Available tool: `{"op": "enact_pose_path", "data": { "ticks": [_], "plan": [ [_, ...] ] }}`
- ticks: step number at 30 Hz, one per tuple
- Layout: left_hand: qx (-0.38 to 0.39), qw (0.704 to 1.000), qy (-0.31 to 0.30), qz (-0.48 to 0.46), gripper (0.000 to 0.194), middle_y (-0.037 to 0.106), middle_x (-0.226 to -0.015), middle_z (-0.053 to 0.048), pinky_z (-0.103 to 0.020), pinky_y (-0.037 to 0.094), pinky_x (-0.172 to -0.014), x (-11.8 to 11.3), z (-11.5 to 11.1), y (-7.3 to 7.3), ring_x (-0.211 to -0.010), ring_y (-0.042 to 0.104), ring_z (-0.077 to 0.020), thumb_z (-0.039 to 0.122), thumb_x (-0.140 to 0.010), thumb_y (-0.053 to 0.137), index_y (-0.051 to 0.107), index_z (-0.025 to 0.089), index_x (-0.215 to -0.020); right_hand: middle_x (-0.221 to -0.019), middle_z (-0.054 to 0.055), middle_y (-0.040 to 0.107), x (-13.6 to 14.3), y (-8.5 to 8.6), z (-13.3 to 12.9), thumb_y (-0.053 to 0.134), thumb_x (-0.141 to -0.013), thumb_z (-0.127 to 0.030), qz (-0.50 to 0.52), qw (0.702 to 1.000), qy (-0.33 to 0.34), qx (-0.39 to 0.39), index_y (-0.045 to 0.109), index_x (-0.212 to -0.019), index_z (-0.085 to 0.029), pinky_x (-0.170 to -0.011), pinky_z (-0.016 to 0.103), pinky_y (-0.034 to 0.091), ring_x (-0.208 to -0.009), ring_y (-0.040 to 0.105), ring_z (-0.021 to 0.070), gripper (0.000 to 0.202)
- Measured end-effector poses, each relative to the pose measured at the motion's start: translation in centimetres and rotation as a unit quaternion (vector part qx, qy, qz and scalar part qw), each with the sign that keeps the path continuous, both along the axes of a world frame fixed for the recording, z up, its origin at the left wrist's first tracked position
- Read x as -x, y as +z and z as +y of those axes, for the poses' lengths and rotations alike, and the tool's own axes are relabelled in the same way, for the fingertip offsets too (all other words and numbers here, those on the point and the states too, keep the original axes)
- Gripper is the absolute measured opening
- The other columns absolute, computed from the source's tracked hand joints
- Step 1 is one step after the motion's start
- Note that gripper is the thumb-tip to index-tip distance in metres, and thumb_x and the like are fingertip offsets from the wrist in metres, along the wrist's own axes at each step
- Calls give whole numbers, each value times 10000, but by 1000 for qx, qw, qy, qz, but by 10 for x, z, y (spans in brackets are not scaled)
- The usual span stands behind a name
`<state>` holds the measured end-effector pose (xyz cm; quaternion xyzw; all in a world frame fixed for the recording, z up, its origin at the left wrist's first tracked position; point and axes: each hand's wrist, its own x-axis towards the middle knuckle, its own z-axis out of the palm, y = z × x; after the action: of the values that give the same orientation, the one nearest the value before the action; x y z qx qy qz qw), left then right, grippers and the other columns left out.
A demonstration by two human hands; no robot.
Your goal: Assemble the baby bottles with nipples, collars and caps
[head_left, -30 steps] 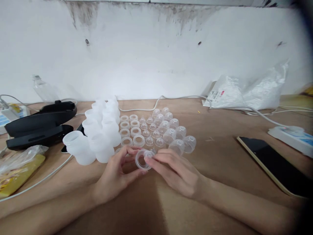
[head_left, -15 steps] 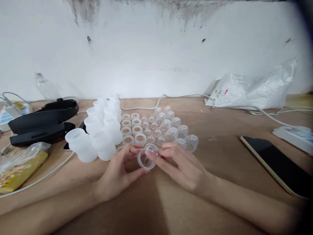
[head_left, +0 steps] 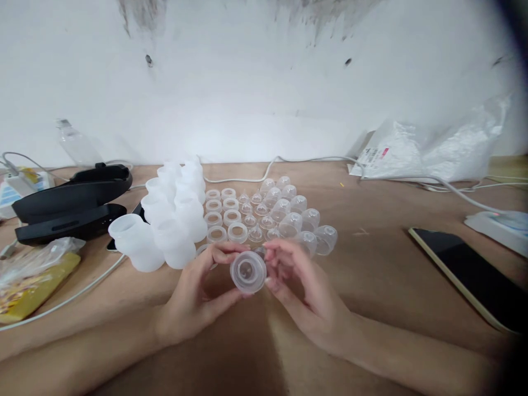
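Note:
My left hand (head_left: 202,294) is closed on a clear bottle collar ring (head_left: 235,275), thumb below and fingers above. A clear silicone teat (head_left: 246,270) sits inside that ring, which faces me. At the ring's right edge is my right hand (head_left: 303,291), its thumb and forefinger apart and curved; whether the thumb tip touches the rim I cannot tell. Beyond the hands lie rows of collar rings (head_left: 237,232), loose teats (head_left: 256,235) and clear dome caps (head_left: 290,224). Left of these stand frosted white bottles (head_left: 181,214), open at the top.
On the left are a black case (head_left: 72,198), a plastic packet (head_left: 39,280) and a white cable (head_left: 97,287). A phone (head_left: 466,275) and a power strip (head_left: 501,228) lie at right. White plastic bags (head_left: 429,151) rest against the wall.
The teat, pinched in my right fingers over the ring before, is now inside the ring. My right fingers have let go of it and spread. The ring has turned towards me.

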<state>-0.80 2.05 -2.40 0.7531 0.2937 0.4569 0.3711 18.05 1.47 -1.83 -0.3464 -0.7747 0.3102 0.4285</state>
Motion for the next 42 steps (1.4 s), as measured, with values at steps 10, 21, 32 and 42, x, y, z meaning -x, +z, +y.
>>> {"op": "enact_pose_path", "data": {
  "ticks": [10, 21, 32, 42],
  "plan": [
    [32, 997, -27, 60, 305, 452, -1086, -90, -341, 456, -783, -1, -5, 5, -994, 495, -224, 160, -758, 545, 408, 191, -1029, -749, -5, 568, 14, -7, 1, 518, -814, -257, 10, 982, 18, 188, 457, -987, -204, -507, 187, 416, -617, 511, 90, 191],
    [292, 955, -29, -38, 111, 577, -806, -15, -188, 444, -539, -14, -11, 12, -687, 564, -110, 293, -870, 449, 424, 185, -879, -680, -21, 532, 12, -9, 0, 394, -880, -298, 13, 982, 66, 175, 448, -972, -191, -404, 157, 400, -467, 521, 59, 151],
    [268, 963, 20, -14, 151, 507, -627, 36, -164, 378, -467, -16, -1, 11, -550, 472, -76, 279, -834, 494, 405, 173, -776, -605, -60, 390, 19, -11, 10, 345, -889, -236, -37, 993, 31, 112, 433, -821, -181, -360, 142, 290, -384, 378, 16, 124],
    [258, 965, 32, -29, 113, 541, -638, 47, -138, 415, -456, -17, -11, 15, -525, 499, -63, 269, -840, 490, 410, 192, -819, -606, -51, 395, 20, -9, 5, 336, -888, -258, -55, 994, 34, 85, 424, -886, -189, -429, 173, 315, -459, 387, 55, 112]
  ]
}}
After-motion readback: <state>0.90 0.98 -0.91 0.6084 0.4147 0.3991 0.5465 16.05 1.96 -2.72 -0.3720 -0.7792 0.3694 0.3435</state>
